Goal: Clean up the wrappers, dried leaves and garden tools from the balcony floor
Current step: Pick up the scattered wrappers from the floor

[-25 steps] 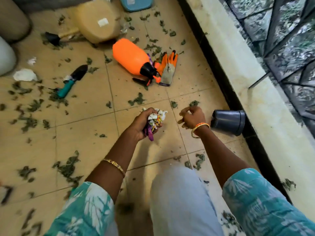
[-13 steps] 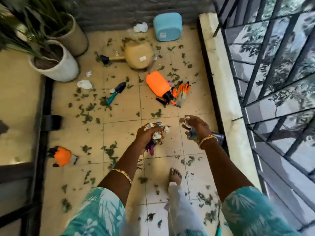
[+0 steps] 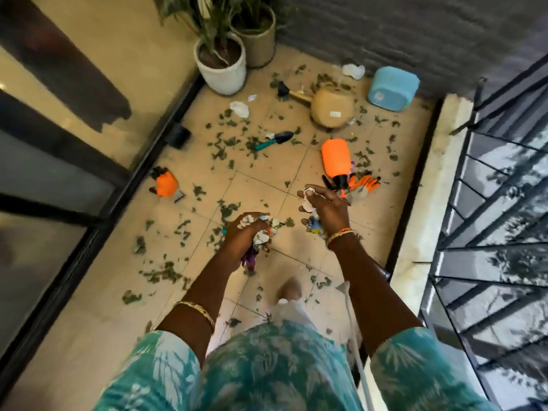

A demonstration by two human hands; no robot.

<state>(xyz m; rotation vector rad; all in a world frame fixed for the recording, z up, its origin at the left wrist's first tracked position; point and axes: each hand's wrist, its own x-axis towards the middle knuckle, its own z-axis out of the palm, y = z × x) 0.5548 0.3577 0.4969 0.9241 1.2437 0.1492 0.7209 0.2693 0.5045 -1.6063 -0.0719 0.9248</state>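
Observation:
My left hand (image 3: 241, 237) grips a crumpled bunch of coloured wrappers (image 3: 262, 229) at waist height above the tiles. My right hand (image 3: 327, 207) holds a few more wrappers (image 3: 314, 225), white and blue ones, pinched in its curled fingers. Dried leaves (image 3: 225, 143) lie scattered over the whole floor. A trowel with a teal handle (image 3: 274, 140) lies mid-floor. An orange spray bottle (image 3: 335, 158) lies beside orange-grey gloves (image 3: 363, 186). White wrappers (image 3: 239, 108) lie near the pots, and another white wrapper (image 3: 353, 71) by the back wall.
Two potted plants (image 3: 222, 63) stand in the back left corner. A tan pot (image 3: 332, 109) lies tipped with a black-headed tool (image 3: 286, 90), next to a blue bin (image 3: 393, 89). A second orange item (image 3: 166, 183) and a small black pot (image 3: 178, 135) sit by the sliding door track. A railing (image 3: 489, 203) borders the right.
I have risen from a crouch to standing, so the view widened over the whole balcony. My right hand now holds wrappers it picked up near the black pot.

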